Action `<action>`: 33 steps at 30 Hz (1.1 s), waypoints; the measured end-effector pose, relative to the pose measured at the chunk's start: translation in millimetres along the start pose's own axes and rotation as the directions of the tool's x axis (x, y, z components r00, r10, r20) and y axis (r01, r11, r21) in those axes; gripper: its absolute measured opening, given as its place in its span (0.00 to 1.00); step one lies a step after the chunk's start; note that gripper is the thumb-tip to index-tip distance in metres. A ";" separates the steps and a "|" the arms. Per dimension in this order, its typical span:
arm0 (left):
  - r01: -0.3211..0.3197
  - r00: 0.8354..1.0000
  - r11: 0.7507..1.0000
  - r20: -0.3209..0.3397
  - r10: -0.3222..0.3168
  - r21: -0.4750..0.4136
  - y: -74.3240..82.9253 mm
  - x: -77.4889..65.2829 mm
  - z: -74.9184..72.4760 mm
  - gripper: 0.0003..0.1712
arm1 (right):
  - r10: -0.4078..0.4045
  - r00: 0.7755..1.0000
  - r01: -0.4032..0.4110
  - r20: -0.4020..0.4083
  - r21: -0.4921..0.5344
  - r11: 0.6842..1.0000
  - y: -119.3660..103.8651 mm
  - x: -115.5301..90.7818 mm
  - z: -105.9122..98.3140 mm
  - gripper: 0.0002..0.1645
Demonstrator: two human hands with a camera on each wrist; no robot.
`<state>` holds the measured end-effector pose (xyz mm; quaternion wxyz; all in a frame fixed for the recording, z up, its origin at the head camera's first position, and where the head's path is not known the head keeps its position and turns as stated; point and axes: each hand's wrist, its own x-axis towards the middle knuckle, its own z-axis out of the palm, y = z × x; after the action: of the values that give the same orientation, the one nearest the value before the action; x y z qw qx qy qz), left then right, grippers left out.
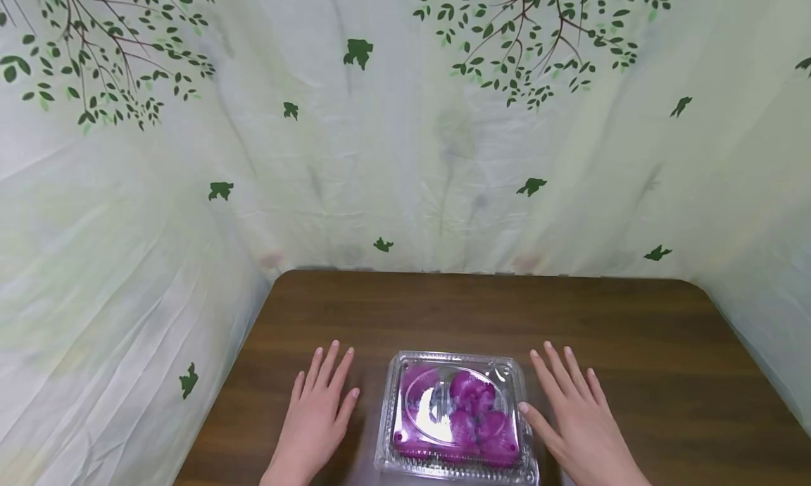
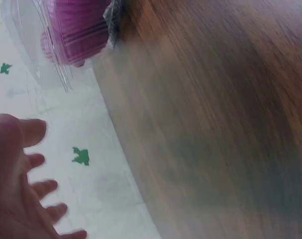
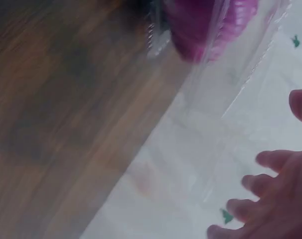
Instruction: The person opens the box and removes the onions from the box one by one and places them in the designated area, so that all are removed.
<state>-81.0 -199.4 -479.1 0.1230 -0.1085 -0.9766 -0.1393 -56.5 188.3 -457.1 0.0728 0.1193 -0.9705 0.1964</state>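
A clear plastic clamshell box [image 1: 451,473] lies closed at the near middle of the table, with several shiny purple rounded pieces [image 1: 472,391] inside. Glare on the lid hides part of them. In both wrist views the box's contents look ridged. My left hand [image 1: 315,412] is left of the box, fingers straight and spread, apart from it. On the other side my right hand [image 1: 579,422] has its fingers extended too, the thumb tip overlapping the box's right edge in the head view. Neither hand holds anything.
The brown wooden table [image 1: 481,306] has rounded far corners. Behind it and along both sides hangs a pale curtain [image 1: 405,162] printed with green leaves and branches.
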 end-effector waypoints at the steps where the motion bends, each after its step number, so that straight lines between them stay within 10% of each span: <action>1: -0.016 1.000 1.000 -0.010 0.016 -0.013 -0.6 0.1 -0.4 0.36 | -0.019 1.000 0.019 -0.006 -0.002 1.000 -3.3 1.1 0.1 0.46; 8: -0.062 0.994 0.977 -0.106 0.041 -0.202 -0.4 -1.9 1.0 0.33 | -0.180 0.977 0.181 -0.118 -0.001 0.983 -23.5 7.6 5.9 0.43; 16: 0.068 0.989 0.904 -0.090 -0.116 -0.423 3.4 -8.3 5.4 0.29 | -0.238 0.961 0.250 -0.142 0.072 0.966 -46.5 15.4 15.2 0.40; 25: 0.255 0.967 0.683 0.165 -0.195 -0.684 16.2 -24.2 18.1 0.22 | -0.297 0.952 0.304 -0.069 0.166 0.938 -72.9 22.3 28.3 0.37; 33: 0.352 0.936 0.601 0.263 -0.234 -0.717 20.1 -38.1 29.9 0.18 | -0.414 0.908 0.418 -0.061 0.176 0.891 -89.9 22.7 40.3 0.38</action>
<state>-46.2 -178.4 -512.3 -0.0275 0.0024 -0.8398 -0.5423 -58.7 87.2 -456.9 0.1124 0.3281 -0.8992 0.2667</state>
